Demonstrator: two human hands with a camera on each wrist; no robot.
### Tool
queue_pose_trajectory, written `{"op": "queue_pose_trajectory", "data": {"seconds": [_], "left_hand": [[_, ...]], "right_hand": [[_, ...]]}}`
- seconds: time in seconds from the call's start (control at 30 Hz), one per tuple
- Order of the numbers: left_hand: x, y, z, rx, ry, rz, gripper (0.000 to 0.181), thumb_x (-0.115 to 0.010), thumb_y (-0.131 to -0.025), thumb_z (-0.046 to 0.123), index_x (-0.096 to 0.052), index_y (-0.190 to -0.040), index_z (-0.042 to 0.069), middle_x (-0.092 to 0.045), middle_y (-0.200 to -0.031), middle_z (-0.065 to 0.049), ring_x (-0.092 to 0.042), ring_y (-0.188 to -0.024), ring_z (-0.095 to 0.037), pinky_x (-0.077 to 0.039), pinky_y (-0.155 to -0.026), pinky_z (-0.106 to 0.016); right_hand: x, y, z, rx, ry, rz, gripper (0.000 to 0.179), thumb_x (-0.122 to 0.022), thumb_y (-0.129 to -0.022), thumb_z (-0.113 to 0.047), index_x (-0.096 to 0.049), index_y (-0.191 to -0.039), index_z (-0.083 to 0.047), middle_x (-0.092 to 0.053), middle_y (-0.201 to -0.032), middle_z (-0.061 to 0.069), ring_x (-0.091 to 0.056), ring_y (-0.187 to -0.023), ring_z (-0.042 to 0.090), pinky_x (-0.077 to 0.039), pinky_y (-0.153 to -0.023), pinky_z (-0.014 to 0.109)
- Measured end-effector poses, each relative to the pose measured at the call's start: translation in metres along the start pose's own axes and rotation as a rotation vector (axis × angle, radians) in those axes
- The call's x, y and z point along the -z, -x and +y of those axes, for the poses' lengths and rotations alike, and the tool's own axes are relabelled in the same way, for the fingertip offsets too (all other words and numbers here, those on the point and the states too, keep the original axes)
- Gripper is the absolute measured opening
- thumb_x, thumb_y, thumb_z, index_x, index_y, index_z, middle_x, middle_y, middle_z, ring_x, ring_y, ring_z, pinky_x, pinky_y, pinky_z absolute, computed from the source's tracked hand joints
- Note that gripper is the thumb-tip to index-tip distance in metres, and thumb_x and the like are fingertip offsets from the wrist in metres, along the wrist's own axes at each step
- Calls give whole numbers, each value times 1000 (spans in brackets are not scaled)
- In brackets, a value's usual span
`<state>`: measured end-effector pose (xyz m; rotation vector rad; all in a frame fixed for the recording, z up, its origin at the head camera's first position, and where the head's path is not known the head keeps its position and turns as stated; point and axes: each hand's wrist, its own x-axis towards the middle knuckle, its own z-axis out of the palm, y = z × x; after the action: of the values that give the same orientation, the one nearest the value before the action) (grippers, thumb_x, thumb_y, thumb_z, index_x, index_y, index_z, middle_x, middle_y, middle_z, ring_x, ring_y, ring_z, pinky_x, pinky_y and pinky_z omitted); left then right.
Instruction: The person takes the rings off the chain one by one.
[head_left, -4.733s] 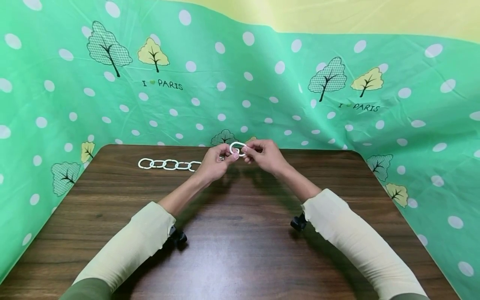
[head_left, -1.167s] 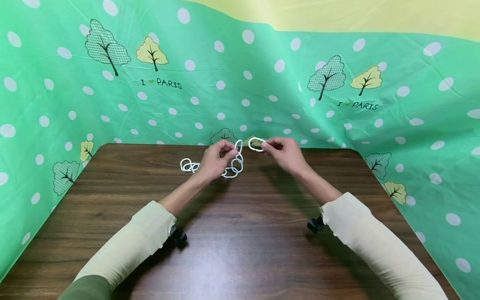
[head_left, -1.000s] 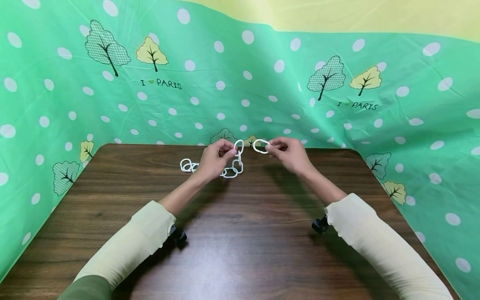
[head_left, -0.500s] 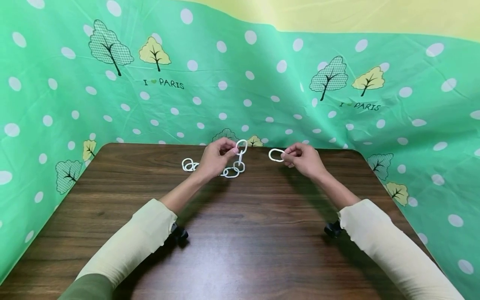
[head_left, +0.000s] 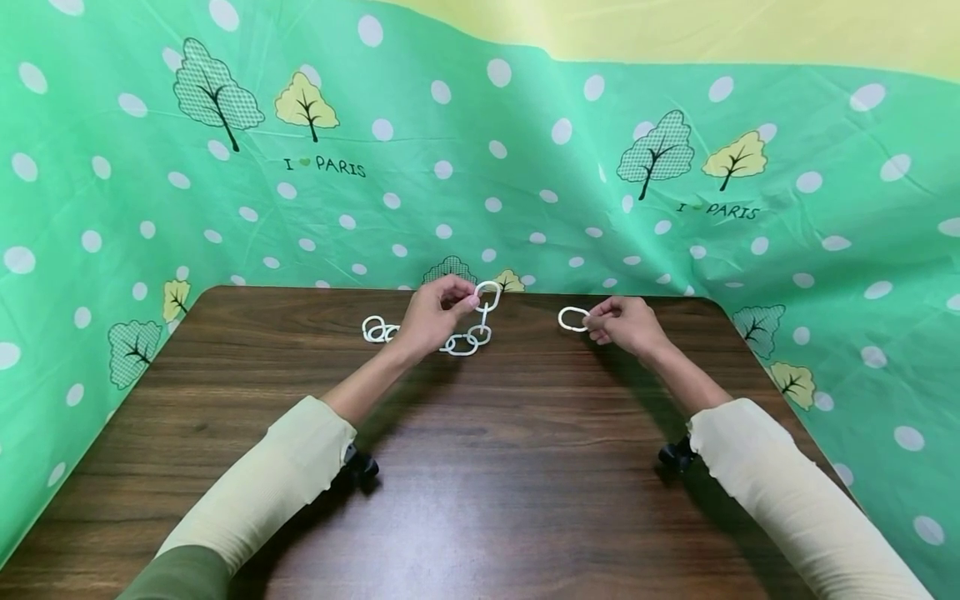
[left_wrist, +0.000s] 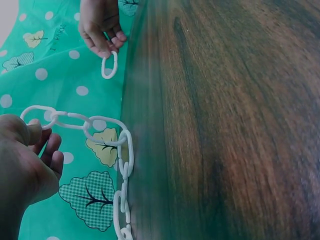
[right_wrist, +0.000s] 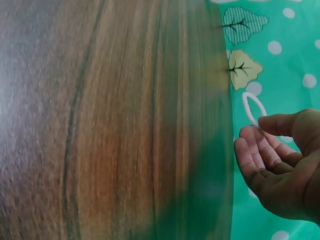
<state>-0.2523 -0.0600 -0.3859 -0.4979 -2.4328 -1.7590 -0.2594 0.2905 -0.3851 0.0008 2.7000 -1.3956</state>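
Note:
My left hand [head_left: 435, 317] pinches the end link of a white plastic chain [left_wrist: 73, 120] between thumb and fingers. From that raised link the chain drops to the table and runs left behind the hand, which hides its middle part; its other end [head_left: 373, 328] shows left of the hand. Off to the right, my right hand [head_left: 626, 323] holds a single white oval link [head_left: 572, 318] by its end between thumb and forefinger. This link is apart from the chain. In the right wrist view the link [right_wrist: 253, 107] stands up from the fingertips, seen nearly edge-on.
The dark wood-grain table [head_left: 465, 467] reaches back to a green dotted cloth [head_left: 420, 208] hung behind and at both sides. Black wrist cameras [head_left: 362, 467] sit under the pale sleeves [head_left: 262, 475].
Earlier both hands were together at the links. The right hand has since moved right and lower with the single link. The left hand stays, its chain end turned more face-on.

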Motion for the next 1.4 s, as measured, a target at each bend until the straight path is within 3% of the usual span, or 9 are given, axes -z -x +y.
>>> {"op": "queue_pose_trajectory", "data": {"seconds": [0.63, 0.87, 1.17, 1.4], "left_hand": [[-4, 1, 0, -14, 6, 8, 15, -76, -108, 9, -78, -119, -1, -80, -106, -16, -67, -92, -15, -51, -86, -25], [-5, 1, 0, -17, 5, 3, 13, -75, -108, 9, -78, -118, 1, -80, -106, -15, -65, -89, -11, -51, -85, -27], [-5, 0, 0, -20, 2, 2, 15, -75, -109, 9, -78, -119, 0, -80, -106, -16, -66, -90, -13, -51, -84, -25], [-5, 1, 0, -20, 11, 1, 15, -75, -108, 8, -78, -120, -1, -80, -107, -16, -65, -91, -14, -51, -85, -25]], "right_hand": [[14, -22, 27, -170, -111, -17, 37, -69, -113, -12, -67, -137, 16, -83, -92, -1, -78, -79, 5, -69, -80, 27], [16, -27, 28, -208, -100, -22, 38, -69, -113, -14, -67, -139, 14, -81, -87, -6, -76, -77, 2, -67, -77, 23], [14, -34, 27, -251, -53, -7, 25, -73, -110, -14, -73, -122, 9, -77, -77, -7, -73, -71, 2, -64, -71, 20], [13, -36, 26, -274, -38, 11, 22, -75, -109, -14, -73, -118, 7, -75, -74, -6, -72, -69, 2, -64, -69, 19]]}}
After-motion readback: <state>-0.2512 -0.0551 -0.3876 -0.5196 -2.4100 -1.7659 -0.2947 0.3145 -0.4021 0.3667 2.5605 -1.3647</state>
